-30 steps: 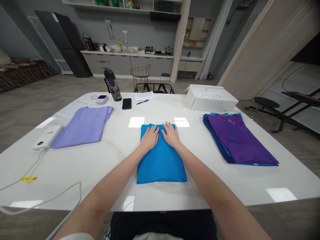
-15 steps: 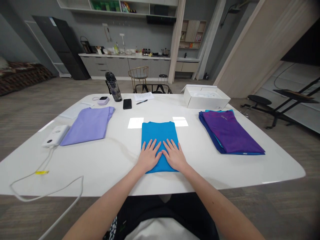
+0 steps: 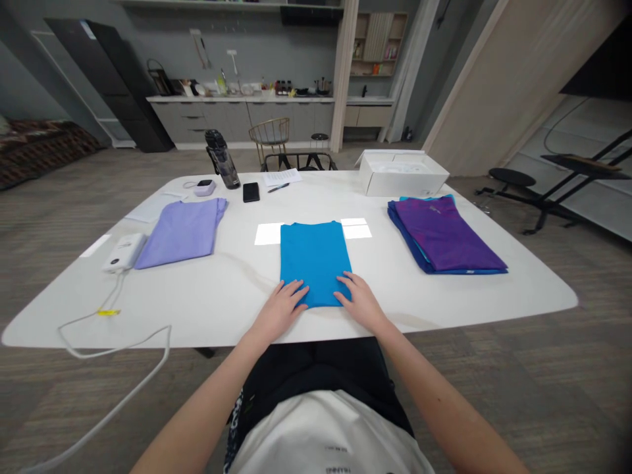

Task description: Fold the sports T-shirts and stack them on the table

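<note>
A folded bright blue T-shirt (image 3: 315, 260) lies flat in the middle of the white table (image 3: 217, 316), its collar end away from me. My left hand (image 3: 280, 309) rests palm down at the shirt's near left corner, with the fingers on the cloth. My right hand (image 3: 360, 303) rests the same way at the near right corner, with the fingertips on the shirt's edge. Neither hand grips the cloth. To the left lies a folded lavender garment (image 3: 182, 232), and to the right a folded purple and navy stack (image 3: 443, 236).
A white open box (image 3: 402, 173) stands at the far right of the table. A water bottle (image 3: 222, 160), a black phone (image 3: 251, 192), a sheet of paper (image 3: 280, 178) and a pen (image 3: 278, 187) lie at the far edge. A white power bank (image 3: 124, 252) trails a cable (image 3: 116, 339) over the near edge.
Both hands have slid toward me to the shirt's near corners and spread apart. The shirt now lies flatter and more squarely folded. The view has tilted upward and shows more of my body.
</note>
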Action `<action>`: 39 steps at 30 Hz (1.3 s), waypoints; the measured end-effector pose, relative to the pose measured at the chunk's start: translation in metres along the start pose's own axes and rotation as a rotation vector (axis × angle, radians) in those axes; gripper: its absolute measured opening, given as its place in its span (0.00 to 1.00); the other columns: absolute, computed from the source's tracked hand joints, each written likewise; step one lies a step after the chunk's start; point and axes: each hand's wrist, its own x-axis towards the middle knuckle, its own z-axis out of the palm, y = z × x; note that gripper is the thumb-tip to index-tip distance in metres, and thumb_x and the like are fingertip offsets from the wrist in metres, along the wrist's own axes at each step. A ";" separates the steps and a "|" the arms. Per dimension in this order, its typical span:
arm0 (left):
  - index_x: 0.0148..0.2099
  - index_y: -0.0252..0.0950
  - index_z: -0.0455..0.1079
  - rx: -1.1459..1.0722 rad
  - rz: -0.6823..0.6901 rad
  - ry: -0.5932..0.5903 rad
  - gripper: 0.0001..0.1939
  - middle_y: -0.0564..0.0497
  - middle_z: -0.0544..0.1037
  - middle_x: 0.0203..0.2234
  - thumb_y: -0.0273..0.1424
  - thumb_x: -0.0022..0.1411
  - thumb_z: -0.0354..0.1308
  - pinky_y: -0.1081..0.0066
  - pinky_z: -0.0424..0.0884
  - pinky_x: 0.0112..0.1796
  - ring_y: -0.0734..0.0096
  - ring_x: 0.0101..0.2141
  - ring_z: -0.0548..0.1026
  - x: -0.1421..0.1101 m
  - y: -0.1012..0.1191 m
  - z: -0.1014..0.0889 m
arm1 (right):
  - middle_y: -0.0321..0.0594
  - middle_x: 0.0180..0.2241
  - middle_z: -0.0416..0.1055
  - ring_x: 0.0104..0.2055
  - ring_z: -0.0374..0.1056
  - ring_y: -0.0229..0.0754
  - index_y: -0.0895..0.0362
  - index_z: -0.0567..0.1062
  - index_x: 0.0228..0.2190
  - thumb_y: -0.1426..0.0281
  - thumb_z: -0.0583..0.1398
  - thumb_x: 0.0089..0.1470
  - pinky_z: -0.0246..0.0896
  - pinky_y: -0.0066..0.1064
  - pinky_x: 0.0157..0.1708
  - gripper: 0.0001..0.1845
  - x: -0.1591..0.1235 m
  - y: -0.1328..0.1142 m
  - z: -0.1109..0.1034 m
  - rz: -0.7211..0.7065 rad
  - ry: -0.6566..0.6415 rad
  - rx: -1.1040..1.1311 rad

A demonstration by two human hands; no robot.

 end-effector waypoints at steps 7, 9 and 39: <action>0.55 0.39 0.73 0.049 0.053 0.018 0.16 0.46 0.78 0.48 0.25 0.70 0.50 0.60 0.73 0.50 0.60 0.49 0.75 -0.010 0.009 -0.010 | 0.44 0.47 0.73 0.50 0.67 0.50 0.48 0.79 0.45 0.61 0.61 0.64 0.60 0.43 0.48 0.10 -0.025 -0.005 -0.020 -0.100 -0.054 -0.041; 0.53 0.37 0.74 0.076 0.064 0.006 0.15 0.46 0.78 0.46 0.23 0.69 0.50 0.60 0.73 0.49 0.59 0.47 0.75 -0.008 0.010 -0.011 | 0.43 0.45 0.73 0.48 0.67 0.49 0.49 0.79 0.44 0.65 0.59 0.65 0.60 0.41 0.46 0.09 -0.025 -0.004 -0.024 -0.121 -0.080 -0.055; 0.59 0.29 0.63 -0.369 -0.904 0.188 0.33 0.31 0.75 0.52 0.35 0.56 0.68 0.59 0.71 0.48 0.48 0.51 0.75 0.169 -0.083 -0.006 | 0.52 0.43 0.76 0.45 0.72 0.54 0.60 0.73 0.43 0.51 0.68 0.48 0.67 0.41 0.44 0.29 0.188 0.034 0.001 0.612 -0.131 0.165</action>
